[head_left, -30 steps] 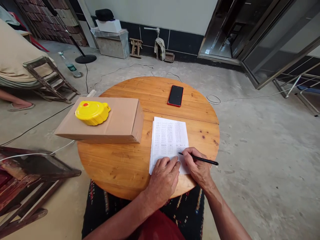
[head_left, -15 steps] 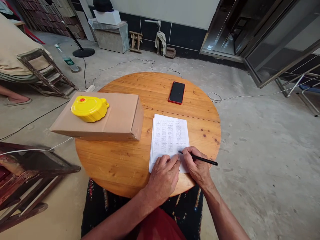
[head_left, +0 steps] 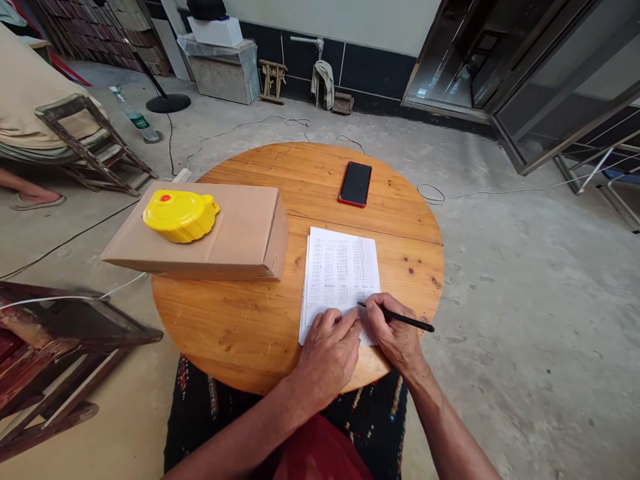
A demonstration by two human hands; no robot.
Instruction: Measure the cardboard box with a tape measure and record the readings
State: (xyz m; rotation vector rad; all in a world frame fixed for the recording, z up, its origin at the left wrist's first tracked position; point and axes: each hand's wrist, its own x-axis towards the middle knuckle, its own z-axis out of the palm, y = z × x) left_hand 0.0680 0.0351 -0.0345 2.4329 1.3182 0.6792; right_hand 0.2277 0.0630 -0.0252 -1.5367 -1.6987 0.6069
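A black pen (head_left: 407, 319) is pinched in my right hand (head_left: 399, 340), its tip touching the lower right part of the written sheet. My left hand (head_left: 330, 353) holds nothing and lies on the lower edge of the paper (head_left: 327, 267), fingers resting slightly bent on it. Columns of small handwriting fill most of the top sheet; more sheets show beneath its left edge. My hands cover the bottom of the page.
The round wooden table (head_left: 235, 333) also bears a cardboard box (head_left: 240, 227) with a yellow tape-measure-shaped case (head_left: 180, 217) on top, and a red-edged phone (head_left: 355, 185). A folding chair (head_left: 95, 143) with a seated person is at left. Cables (head_left: 240, 125) cross the floor.
The view has shifted very slightly. The pen's rear end has moved a little left; the pen stays in my right hand, and my left hand keeps its place on the paper.
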